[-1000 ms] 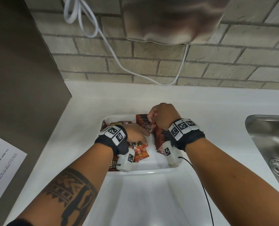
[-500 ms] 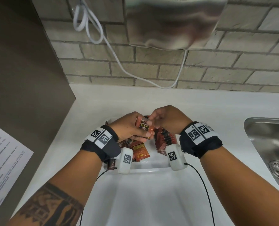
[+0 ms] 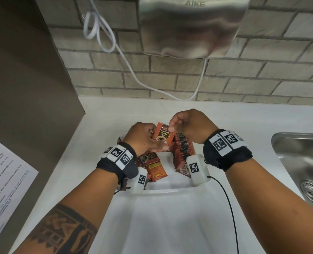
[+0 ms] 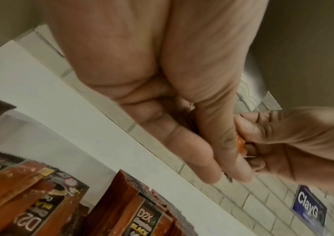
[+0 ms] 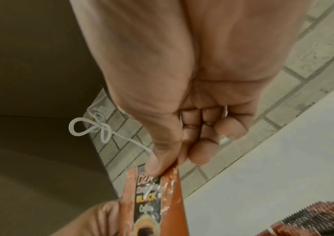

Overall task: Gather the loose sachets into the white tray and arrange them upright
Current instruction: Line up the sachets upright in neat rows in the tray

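Both hands hold one orange-and-black coffee sachet (image 3: 164,134) above the white tray (image 3: 170,191). My left hand (image 3: 146,138) grips its lower left side. My right hand (image 3: 177,123) pinches its top right corner between thumb and forefinger; the right wrist view shows that same sachet (image 5: 152,196) under my thumb. A row of upright sachets (image 3: 182,149) stands along the tray's right side. Several loose sachets (image 3: 154,169) lie flat on the tray's left side, partly hidden by my left wrist. In the left wrist view, upright sachets (image 4: 142,212) stand below the hand.
The tray sits on a white counter (image 3: 100,136) against a brick wall. A steel sink (image 3: 302,162) lies to the right. A hand dryer (image 3: 190,24) hangs overhead, with a white cable (image 3: 126,63) below it. A brown panel with a printed sheet (image 3: 3,176) stands on the left.
Both hands rose out of the tray. The left hand lifted a sachet from the loose pile and the right hand took hold of its top corner. The sachet now stands upright between them.
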`<state>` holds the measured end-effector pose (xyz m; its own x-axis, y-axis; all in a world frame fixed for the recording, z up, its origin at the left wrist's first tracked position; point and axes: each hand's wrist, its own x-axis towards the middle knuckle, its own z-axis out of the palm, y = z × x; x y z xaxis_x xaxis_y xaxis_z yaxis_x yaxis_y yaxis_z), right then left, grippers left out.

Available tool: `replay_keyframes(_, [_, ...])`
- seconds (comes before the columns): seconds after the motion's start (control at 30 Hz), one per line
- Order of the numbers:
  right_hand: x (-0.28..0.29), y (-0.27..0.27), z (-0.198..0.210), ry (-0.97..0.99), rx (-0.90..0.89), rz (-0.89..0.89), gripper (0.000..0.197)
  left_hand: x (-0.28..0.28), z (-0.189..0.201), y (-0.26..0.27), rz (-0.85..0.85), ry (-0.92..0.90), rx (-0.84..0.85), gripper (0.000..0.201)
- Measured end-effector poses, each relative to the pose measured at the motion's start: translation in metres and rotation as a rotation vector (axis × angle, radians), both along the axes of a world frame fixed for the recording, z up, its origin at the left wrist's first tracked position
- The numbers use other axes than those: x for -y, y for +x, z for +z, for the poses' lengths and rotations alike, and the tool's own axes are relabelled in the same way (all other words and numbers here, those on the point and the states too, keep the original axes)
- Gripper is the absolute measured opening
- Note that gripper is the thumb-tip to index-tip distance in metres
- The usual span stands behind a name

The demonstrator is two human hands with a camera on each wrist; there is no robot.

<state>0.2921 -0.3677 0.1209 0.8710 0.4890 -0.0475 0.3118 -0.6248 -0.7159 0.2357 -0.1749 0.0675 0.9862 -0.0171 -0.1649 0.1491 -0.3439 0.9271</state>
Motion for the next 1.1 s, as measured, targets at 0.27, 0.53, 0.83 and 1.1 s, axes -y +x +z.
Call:
replay_keyframes(0.27, [-0.001,0.013,-0.014,-0.233,0.141,-0.007,0.008,-0.005,-0.010,0.000,-0.301,0.580,-0.250,0.031])
replay_keyframes(0.53, [-0.023,0.024,-0.063,-0.433,0.074,-0.049,0.031,0.023,-0.022,0.020,-0.547,0.646,-0.360,0.044])
replay_keyframes(0.83, [-0.026,0.031,-0.074,-0.508,0.051,-0.014,0.020,0.029,-0.030,0.038,-0.604,0.744,-0.362,0.054])
replay_keyframes(1.1, [-0.025,0.035,-0.077,-0.471,0.009,-0.025,0.026,0.029,-0.036,0.043,-0.609,0.747,-0.399,0.055])
